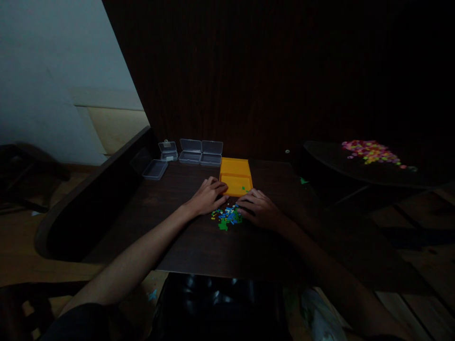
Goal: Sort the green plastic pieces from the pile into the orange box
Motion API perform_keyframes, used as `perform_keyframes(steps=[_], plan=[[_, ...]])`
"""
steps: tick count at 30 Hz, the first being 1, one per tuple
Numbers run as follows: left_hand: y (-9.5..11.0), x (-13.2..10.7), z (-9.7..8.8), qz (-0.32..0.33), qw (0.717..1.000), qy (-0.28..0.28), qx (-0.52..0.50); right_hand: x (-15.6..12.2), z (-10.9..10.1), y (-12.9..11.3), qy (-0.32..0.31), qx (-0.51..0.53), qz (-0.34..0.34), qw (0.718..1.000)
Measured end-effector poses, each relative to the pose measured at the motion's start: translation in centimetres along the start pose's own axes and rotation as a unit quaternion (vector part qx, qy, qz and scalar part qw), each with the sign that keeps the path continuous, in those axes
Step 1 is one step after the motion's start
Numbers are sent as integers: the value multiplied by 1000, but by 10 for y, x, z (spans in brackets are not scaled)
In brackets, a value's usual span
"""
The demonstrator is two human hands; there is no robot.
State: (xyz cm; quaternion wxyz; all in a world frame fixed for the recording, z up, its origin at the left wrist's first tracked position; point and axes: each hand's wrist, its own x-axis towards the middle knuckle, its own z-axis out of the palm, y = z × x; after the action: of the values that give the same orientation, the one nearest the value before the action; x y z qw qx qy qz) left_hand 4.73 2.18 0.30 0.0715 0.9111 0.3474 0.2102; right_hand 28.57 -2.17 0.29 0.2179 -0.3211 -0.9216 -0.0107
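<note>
An orange-yellow plastic box [234, 183] lies opened flat on the dark table, its lid folded back and a few small green pieces [243, 188] inside. In front of it is a loose pile of tiny plastic pieces [231, 216], blue, green, yellow and white. My left hand [208, 196] is at the box's left front corner, fingers stretched out and apart, fingertips at the rim. At the right edge of the pile, my right hand [259, 209] has its fingers spread by the pieces and near the box's front right corner. Neither hand visibly holds anything.
Clear plastic boxes [201, 152] with raised lids stand at the back, with a smaller one [168, 151] and a flat clear case [155, 169] further left. A raised board [106, 180] borders the table's left side. Colourful small pieces [371, 151] lie on a surface to the right.
</note>
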Motion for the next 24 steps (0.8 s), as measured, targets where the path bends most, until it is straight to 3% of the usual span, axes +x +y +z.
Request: perform_keyframes(steps=[6, 19, 24], plan=[[0, 0, -3, -31, 998, 62, -2, -1, 0, 1, 0, -1, 4, 1000], [3, -1, -3, -28, 998, 8, 56, 0, -1, -1, -13, 6, 3, 1000], [5, -1, -4, -22, 996, 30, 78, -1, 0, 0, -15, 4, 7, 1000]])
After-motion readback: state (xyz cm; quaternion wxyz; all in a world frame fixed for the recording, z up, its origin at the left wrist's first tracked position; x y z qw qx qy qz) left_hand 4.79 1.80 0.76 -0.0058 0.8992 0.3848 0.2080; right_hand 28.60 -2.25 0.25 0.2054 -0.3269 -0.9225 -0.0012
